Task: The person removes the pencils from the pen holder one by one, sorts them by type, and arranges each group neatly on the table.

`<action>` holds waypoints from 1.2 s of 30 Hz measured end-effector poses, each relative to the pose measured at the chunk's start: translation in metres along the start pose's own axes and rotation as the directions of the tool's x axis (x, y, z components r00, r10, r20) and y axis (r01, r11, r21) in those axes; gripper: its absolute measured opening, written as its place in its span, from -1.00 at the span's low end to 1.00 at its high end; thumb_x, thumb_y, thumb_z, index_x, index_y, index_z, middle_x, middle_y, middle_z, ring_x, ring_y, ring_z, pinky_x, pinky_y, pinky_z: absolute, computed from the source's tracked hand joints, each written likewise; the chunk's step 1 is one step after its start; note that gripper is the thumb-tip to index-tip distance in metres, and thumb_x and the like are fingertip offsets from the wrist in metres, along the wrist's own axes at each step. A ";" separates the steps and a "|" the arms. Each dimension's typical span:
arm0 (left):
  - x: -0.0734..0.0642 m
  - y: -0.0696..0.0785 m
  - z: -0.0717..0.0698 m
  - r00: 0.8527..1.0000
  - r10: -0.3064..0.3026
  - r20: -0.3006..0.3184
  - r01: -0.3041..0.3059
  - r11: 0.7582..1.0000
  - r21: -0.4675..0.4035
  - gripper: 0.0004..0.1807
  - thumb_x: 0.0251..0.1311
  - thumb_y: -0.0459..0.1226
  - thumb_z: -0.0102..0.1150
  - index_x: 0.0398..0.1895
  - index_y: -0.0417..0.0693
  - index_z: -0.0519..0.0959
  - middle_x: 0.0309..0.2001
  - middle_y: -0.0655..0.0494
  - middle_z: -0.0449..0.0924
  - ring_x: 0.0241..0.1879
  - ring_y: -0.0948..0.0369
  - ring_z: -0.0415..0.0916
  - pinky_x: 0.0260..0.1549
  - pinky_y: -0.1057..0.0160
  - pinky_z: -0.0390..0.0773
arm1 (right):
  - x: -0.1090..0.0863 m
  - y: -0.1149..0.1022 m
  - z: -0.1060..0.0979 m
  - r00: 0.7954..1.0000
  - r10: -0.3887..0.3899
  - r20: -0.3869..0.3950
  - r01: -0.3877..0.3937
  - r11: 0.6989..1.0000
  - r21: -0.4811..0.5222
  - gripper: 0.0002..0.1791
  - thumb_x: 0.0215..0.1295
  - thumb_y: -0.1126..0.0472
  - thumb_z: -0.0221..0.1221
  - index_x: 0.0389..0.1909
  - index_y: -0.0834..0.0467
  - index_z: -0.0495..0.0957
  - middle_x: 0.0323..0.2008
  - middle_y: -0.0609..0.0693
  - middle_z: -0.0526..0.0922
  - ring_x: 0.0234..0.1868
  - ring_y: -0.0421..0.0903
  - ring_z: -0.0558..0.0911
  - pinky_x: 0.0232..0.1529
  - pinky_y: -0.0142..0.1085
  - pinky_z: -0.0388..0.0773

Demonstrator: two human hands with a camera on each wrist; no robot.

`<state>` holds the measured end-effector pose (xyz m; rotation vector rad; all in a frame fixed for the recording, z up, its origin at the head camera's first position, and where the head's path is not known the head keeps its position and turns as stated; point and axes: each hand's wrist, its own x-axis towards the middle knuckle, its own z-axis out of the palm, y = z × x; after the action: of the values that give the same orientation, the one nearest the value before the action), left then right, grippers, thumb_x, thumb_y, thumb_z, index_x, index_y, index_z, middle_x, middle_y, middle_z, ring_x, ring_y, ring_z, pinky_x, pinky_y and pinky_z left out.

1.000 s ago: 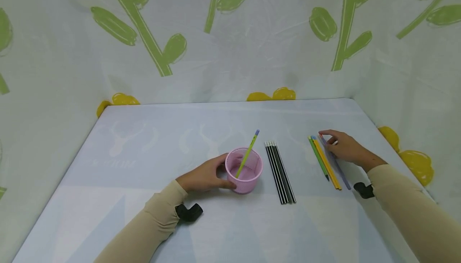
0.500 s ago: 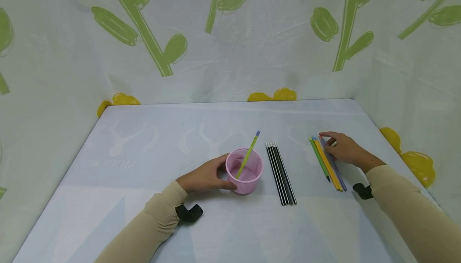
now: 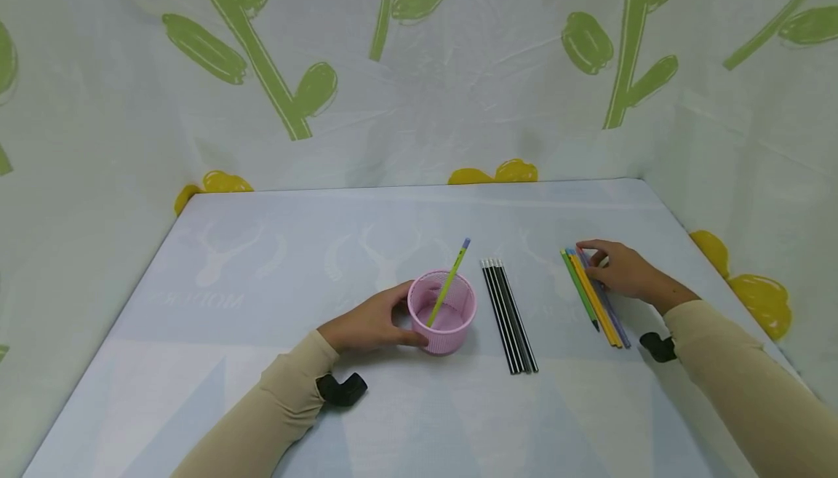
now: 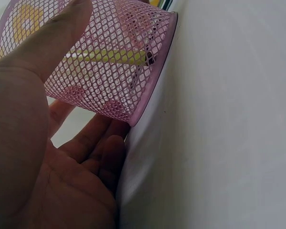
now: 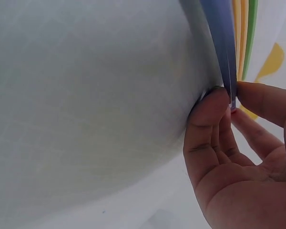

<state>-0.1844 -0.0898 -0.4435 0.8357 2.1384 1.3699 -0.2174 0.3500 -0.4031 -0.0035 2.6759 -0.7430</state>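
My left hand (image 3: 373, 320) holds a pink mesh pencil cup (image 3: 445, 342) by its side, thumb in front and fingers behind. The cup stands upright on the table, and a yellow-green pencil (image 3: 448, 285) leans inside it. In the left wrist view the same pencil (image 4: 112, 57) shows through the mesh. At the right, my right hand (image 3: 622, 268) pinches a purple pencil (image 3: 613, 312) near its far end. The right wrist view has this purple pencil (image 5: 222, 45) between thumb and finger. Close beside it lie yellow pencils (image 3: 594, 302) and a green pencil (image 3: 580, 289).
Several black striped pencils (image 3: 509, 318) lie side by side between the cup and the coloured pencils. The pale table (image 3: 275, 245) meets a leaf-patterned wall covering (image 3: 491, 100) at the back and sides.
My right hand has shifted slightly left, and the purple pencil's near end has come closer to the yellow ones. My left hand and the cup have stayed put.
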 end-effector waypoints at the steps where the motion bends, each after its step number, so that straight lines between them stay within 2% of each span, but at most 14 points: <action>1: 0.000 -0.001 0.000 1.000 0.002 0.000 -0.002 1.000 -0.002 -0.10 0.00 -0.13 0.54 0.44 0.31 0.29 0.32 0.34 0.43 0.38 0.27 0.31 0.46 0.02 0.16 | 0.000 0.000 0.000 1.000 -0.004 0.001 0.004 1.000 -0.001 -0.36 0.45 0.27 0.06 0.49 0.31 0.14 0.09 0.39 0.45 -0.17 0.01 0.60 -0.30 -0.30 0.60; 10: 0.000 -0.002 0.000 1.000 0.004 0.003 -0.004 1.000 -0.005 -0.09 0.01 -0.11 0.53 0.45 0.32 0.27 0.35 0.34 0.40 0.42 0.27 0.28 0.48 0.01 0.15 | 0.000 0.000 -0.001 1.000 -0.031 -0.005 0.031 1.000 -0.003 -0.40 0.46 0.27 0.04 0.46 0.31 0.18 0.07 0.38 0.48 -0.21 -0.03 0.61 -0.32 -0.28 0.60; 15: -0.001 -0.001 -0.001 1.000 -0.003 0.004 0.003 1.000 -0.013 -0.10 0.02 -0.11 0.52 0.45 0.31 0.27 0.35 0.34 0.41 0.41 0.26 0.28 0.48 0.00 0.15 | -0.004 -0.010 -0.004 0.993 -0.074 -0.094 0.070 0.997 -0.045 -0.45 0.48 0.20 0.07 0.42 0.24 0.28 0.04 0.33 0.53 -0.13 0.06 0.61 -0.32 -0.29 0.59; 18: -0.002 0.000 -0.001 1.000 -0.008 0.003 0.008 1.000 -0.023 -0.11 0.02 -0.12 0.52 0.44 0.30 0.28 0.35 0.33 0.41 0.42 0.25 0.28 0.48 0.00 0.15 | -0.009 -0.026 -0.004 0.974 -0.147 -0.173 0.139 0.989 -0.056 -0.51 0.49 0.18 0.08 0.37 0.20 0.36 0.01 0.29 0.57 -0.08 0.12 0.61 -0.28 -0.24 0.60; 22: -0.003 0.000 0.000 1.000 -0.008 -0.002 0.008 1.000 -0.026 -0.11 0.01 -0.13 0.53 0.44 0.30 0.29 0.34 0.34 0.43 0.41 0.26 0.29 0.47 0.02 0.15 | -0.020 -0.055 0.001 0.936 -0.245 -0.251 0.246 0.969 -0.025 -0.56 0.51 0.11 0.08 0.32 0.17 0.43 0.00 0.24 0.61 -0.04 0.15 0.61 -0.21 -0.23 0.62; 28: -0.003 0.000 0.001 1.000 0.006 0.006 -0.006 0.999 -0.037 -0.12 0.01 -0.15 0.53 0.42 0.31 0.31 0.31 0.35 0.45 0.38 0.27 0.32 0.46 0.03 0.16 | -0.034 -0.101 0.024 0.874 -0.344 -0.343 0.388 0.919 0.066 -0.59 0.50 0.07 0.11 0.27 0.09 0.48 -0.03 0.14 0.69 -0.06 0.02 0.66 -0.13 -0.56 0.54; 31: -0.003 0.000 0.001 1.000 0.007 0.007 -0.007 0.999 -0.038 -0.12 0.01 -0.15 0.53 0.42 0.31 0.31 0.31 0.35 0.45 0.38 0.28 0.32 0.47 0.05 0.16 | -0.040 -0.120 0.036 0.857 -0.376 -0.352 0.435 0.894 0.105 -0.58 0.48 0.10 0.14 0.30 0.05 0.45 0.01 0.11 0.70 -0.03 -0.02 0.67 -0.09 -0.59 0.52; 33: -0.003 0.000 0.001 1.000 0.005 0.005 -0.005 0.999 -0.040 -0.12 0.01 -0.15 0.53 0.42 0.31 0.31 0.32 0.36 0.45 0.39 0.28 0.32 0.47 0.05 0.16 | -0.043 -0.131 0.043 0.854 -0.390 -0.344 0.458 0.877 0.143 -0.54 0.46 0.13 0.16 0.33 0.02 0.41 0.02 0.09 0.70 0.00 -0.02 0.68 -0.03 -0.49 0.58; 36: -0.002 0.001 0.000 1.000 0.001 0.002 -0.001 0.999 -0.036 -0.11 0.00 -0.15 0.54 0.43 0.33 0.30 0.33 0.38 0.43 0.39 0.31 0.30 0.47 0.07 0.14 | -0.045 -0.144 0.052 0.852 -0.411 -0.325 0.487 0.850 0.200 -0.47 0.44 0.15 0.18 0.38 0.00 0.34 0.04 0.06 0.69 0.04 0.00 0.69 0.04 -0.23 0.66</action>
<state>-0.1823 -0.0911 -0.4430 0.8233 2.1062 1.4033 -0.1706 0.2047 -0.3572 -0.5196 2.8301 -1.3510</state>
